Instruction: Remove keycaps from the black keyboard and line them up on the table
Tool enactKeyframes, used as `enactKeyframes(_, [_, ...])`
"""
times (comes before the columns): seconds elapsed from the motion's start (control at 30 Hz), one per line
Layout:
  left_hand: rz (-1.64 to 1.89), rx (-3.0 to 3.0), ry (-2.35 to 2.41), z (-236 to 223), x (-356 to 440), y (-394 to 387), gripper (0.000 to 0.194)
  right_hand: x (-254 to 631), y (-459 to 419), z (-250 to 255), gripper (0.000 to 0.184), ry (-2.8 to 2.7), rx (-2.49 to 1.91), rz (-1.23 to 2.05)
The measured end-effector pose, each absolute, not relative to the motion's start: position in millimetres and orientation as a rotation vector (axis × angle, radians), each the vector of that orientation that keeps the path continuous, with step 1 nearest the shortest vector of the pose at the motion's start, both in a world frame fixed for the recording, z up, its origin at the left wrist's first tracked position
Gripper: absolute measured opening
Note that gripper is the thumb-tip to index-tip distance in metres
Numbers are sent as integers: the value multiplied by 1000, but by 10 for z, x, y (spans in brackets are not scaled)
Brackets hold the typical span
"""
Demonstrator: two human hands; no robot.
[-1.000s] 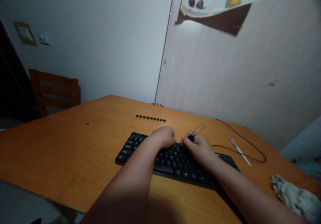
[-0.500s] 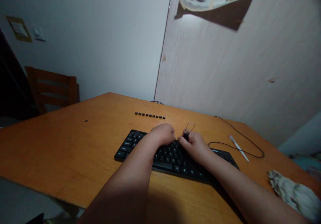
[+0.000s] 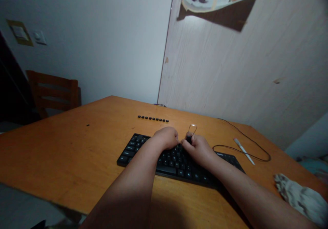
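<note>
A black keyboard (image 3: 166, 169) lies on the wooden table under both my forearms. My right hand (image 3: 198, 148) is closed around the black handle of a wire keycap puller (image 3: 189, 138), whose wire loop points up and away from the keys. Just left of it, my left hand (image 3: 167, 136) rests over the upper rows of keys with its fingers curled together. Whatever those fingertips may pinch is hidden. Beyond the keyboard, several black keycaps (image 3: 153, 118) stand in a straight row.
A small dark piece (image 3: 88, 125) lies alone on the left of the table (image 3: 58, 153). To the right are a looped cable (image 3: 241, 148), a white brush-like stick (image 3: 244, 151) and a crumpled cloth (image 3: 299, 196). A wooden chair (image 3: 55, 90) stands at the far left.
The puller's wire loop has tilted slightly, and my right hand has shifted a little left. My left hand stays in place over the keys.
</note>
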State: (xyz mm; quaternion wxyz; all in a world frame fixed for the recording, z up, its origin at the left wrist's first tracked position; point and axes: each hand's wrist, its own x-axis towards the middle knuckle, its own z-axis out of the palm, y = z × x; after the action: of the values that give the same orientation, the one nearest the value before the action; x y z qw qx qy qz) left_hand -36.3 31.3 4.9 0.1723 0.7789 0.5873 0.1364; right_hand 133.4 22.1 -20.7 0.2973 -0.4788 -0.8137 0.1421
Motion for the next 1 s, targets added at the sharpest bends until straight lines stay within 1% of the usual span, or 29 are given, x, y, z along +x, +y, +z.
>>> enactKeyframes(0.13, [388,2240,1666,48,-365,317,19,1381,294,-239,18,-2024,-1269,484])
enactKeyframes(0.4, [370,2249,1663,46,-370,323,20,1424,367,-320,18,-1801,-1320,638])
enactKeyframes(0.67, [358,2231,1668,83,-378,296,18,1401,307,-248,18,-1607,-1321,840])
enactKeyframes(0.87, [360,2218,1693,75,-368,288,17,1400,271,-201,23,-1452,-1286,1004])
enactKeyframes(0.93, [387,2224,1677,68,-362,289,15,1401,267,-183,26,-1436,-1259,1002])
enactKeyframes(1.0, [436,2233,1632,64,-356,292,14,1407,264,-156,33,-1445,-1239,972])
